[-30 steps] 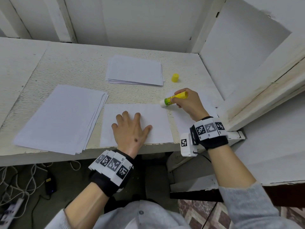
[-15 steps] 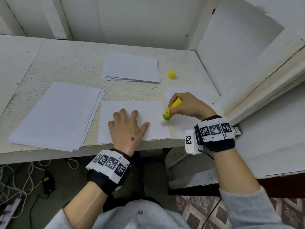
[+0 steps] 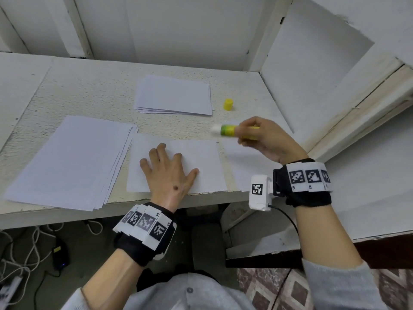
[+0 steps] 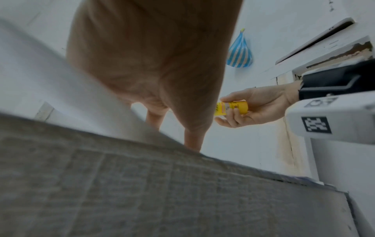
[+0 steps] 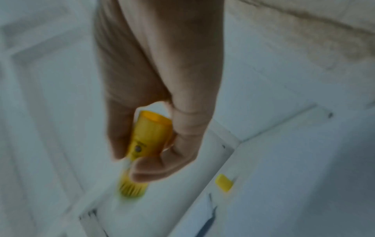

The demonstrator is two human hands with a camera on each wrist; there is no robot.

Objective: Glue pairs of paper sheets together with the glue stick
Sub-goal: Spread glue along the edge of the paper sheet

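Note:
My left hand [image 3: 166, 173] lies flat with spread fingers on a single white sheet [image 3: 201, 157] at the table's front edge. My right hand [image 3: 264, 139] grips an uncapped yellow and green glue stick [image 3: 230, 130], held level above the table with its white tip pointing left, over the sheet's far right corner. The same glue stick [image 5: 146, 144] shows in the right wrist view, fingers curled round it, and as a yellow glue stick [image 4: 233, 107] in the left wrist view. A second white sheet [image 3: 241, 166] lies under my right hand. The yellow cap [image 3: 228, 104] stands apart at the back.
A large stack of white paper [image 3: 67, 162] lies at the left. A smaller paper stack [image 3: 174, 95] lies at the back centre. White walls close the table [image 3: 89, 92] at the back and right. Cables lie on the floor below.
My right hand has lifted the glue stick off the sheet's near right edge and swung it up and away, tip now pointing left. My left hand stays pressed on the sheet.

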